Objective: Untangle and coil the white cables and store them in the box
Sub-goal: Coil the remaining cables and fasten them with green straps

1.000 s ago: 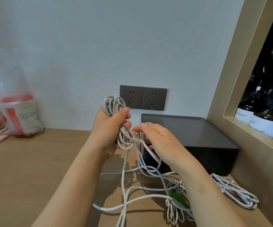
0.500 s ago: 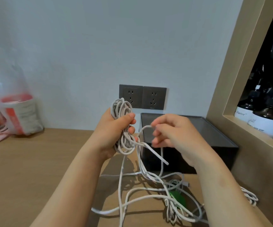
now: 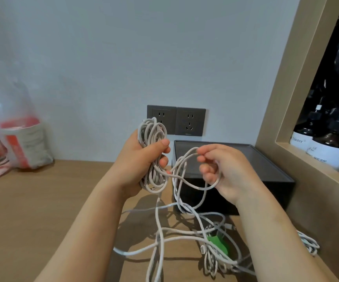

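Note:
My left hand (image 3: 138, 165) grips a coil of white cable (image 3: 152, 131) held upright above the wooden table. From the coil a loose strand (image 3: 184, 159) runs right to my right hand (image 3: 225, 171), which pinches it between thumb and fingers in front of the box. The dark grey box (image 3: 266, 169) stands against the wall behind my right hand. Below, a tangle of white cables (image 3: 184, 239) lies on the table, with a green tie (image 3: 218, 242) in it. Another white cable bundle (image 3: 309, 243) lies at the right, partly hidden by my right forearm.
Two dark wall sockets (image 3: 176, 121) sit behind the coil. A clear plastic bag with red and white contents (image 3: 20, 139) stands at the far left. A wooden-framed niche (image 3: 274, 110) at the right holds dark bottles (image 3: 327, 143).
My right hand drew the strand up and to the right, away from the coil, forming a new loop. My left hand kept hold of the coil and shifted slightly right.

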Tool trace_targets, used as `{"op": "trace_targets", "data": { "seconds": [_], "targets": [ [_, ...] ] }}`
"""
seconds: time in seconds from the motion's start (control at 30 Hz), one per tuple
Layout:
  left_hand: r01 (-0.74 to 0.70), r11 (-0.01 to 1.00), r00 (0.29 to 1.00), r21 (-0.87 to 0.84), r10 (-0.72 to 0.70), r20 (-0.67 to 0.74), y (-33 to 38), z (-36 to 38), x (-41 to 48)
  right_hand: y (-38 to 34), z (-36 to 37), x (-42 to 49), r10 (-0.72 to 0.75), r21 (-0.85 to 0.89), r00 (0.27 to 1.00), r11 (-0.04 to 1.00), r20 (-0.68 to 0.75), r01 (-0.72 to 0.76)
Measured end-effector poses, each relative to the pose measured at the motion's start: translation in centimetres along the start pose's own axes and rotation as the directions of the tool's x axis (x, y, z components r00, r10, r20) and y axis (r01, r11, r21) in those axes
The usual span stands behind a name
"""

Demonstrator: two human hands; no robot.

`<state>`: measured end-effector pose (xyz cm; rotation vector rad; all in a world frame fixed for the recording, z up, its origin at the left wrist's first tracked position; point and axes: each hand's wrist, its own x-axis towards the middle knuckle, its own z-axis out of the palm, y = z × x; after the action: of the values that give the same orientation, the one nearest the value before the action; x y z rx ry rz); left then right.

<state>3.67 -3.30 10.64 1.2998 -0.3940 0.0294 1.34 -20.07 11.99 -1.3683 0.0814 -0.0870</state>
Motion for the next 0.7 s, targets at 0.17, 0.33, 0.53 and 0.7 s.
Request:
{"op": "trace_targets", "data": {
  "seconds": [0.17, 0.33, 0.53, 0.7],
  "targets": [
    [-0.007, 1.000, 1.000, -0.009, 0.007, 0.014, 0.5, 0.4, -0.3, -0.6, -0.7, 0.0, 0.185, 0.616, 0.983, 0.776, -0.015, -0.137],
    [0.037, 0.953, 0.998, -0.300, -0.019, 0.063, 1.8, 1.6, -1.3, -1.2, -0.9, -1.5, 0.217, 0.925, 0.976, 0.362, 0.033, -0.112],
    [0.019, 0.962, 0.988, -0.271, -0.061, -0.145, 2.6, 1.4, -1.7, -3.0, -3.5, -3.1, 0.201, 0.951, 0.971, 0.300, -0.133, 0.068],
    [-0.045, 0.952, 0.971, -0.302, -0.029, -0.236, 5.0, 3.1, -1.5, -7.0, -4.3, -4.7, 0.001, 0.859, 0.958, 0.441, -0.288, 0.259]
  ]
}}
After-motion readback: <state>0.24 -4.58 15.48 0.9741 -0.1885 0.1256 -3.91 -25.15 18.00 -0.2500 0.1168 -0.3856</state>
